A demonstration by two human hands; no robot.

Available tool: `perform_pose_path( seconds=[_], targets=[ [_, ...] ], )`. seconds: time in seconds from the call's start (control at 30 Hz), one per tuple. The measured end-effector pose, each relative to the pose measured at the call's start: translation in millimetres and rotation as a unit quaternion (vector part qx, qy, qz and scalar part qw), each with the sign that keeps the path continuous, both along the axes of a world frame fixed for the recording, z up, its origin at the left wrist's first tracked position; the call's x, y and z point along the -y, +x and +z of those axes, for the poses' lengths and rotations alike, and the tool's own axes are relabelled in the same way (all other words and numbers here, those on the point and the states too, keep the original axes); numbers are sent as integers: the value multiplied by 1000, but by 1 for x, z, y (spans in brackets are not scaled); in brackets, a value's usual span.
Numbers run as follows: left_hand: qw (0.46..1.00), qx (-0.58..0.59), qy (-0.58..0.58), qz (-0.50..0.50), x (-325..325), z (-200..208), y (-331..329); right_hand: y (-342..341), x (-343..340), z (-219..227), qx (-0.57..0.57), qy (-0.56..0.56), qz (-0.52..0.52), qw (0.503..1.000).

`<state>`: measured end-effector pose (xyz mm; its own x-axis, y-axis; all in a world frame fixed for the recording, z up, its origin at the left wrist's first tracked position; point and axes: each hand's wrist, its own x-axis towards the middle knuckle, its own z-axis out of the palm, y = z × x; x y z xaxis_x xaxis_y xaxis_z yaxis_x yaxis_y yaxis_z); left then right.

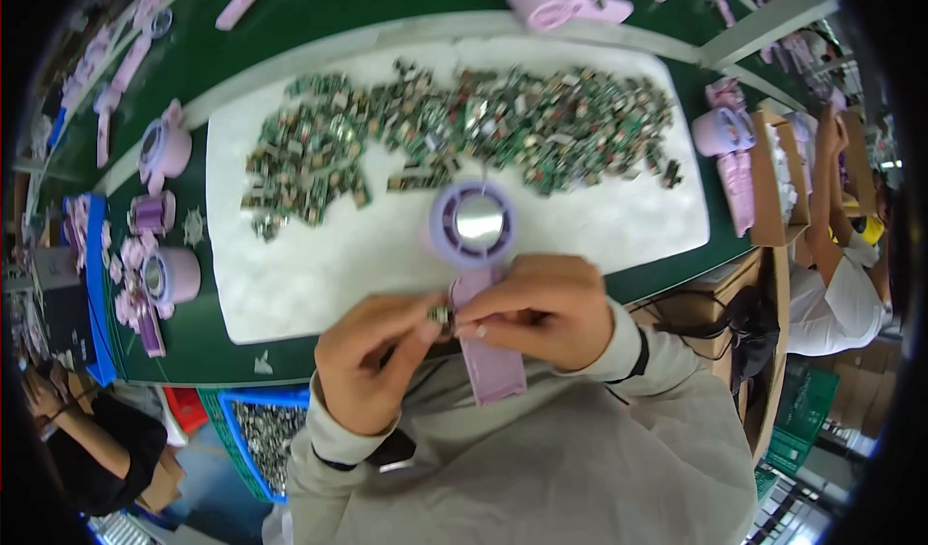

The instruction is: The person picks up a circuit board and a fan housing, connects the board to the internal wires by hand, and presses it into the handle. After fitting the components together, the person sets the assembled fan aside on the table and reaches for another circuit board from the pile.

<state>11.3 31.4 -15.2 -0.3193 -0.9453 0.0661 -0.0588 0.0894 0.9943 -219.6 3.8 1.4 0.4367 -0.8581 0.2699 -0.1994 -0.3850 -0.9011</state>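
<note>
A pink and lilac handheld fan (495, 376) lies in front of me, its round head over the near edge of a white sheet and its handle pointing toward my body. A shiny silver disc sits in the middle of the ringed head. Between thumb and fingers, my left hand (365, 359) pinches a small circuit board (441, 316) beside the upper handle. My right hand (559, 311) is closed at the handle, fingertips pinched at its left edge close to the board. Whether a wire runs between those fingertips cannot be made out.
Many small green circuit boards (561, 125) are heaped on the white sheet (290, 299). More fan parts stand left (172, 274) and right (723, 131) on the green table. Below the table's left edge is a blue bin (232, 419) of small parts. Other people sit at both sides.
</note>
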Motion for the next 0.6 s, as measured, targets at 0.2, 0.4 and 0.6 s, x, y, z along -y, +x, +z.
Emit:
perform_pose_path(
  seconds=[0.2,0.4,0.6],
  targets=[
    [987,-139,53,54,3,-2,-8,1,3,5,-78,-146,-45,985],
    [986,-143,56,64,-2,-1,-9,3,5,18,-133,-157,-27,978],
    [996,-10,-65,67,-5,1,-12,12,-2,21,-173,-152,-71,971]
  ],
)
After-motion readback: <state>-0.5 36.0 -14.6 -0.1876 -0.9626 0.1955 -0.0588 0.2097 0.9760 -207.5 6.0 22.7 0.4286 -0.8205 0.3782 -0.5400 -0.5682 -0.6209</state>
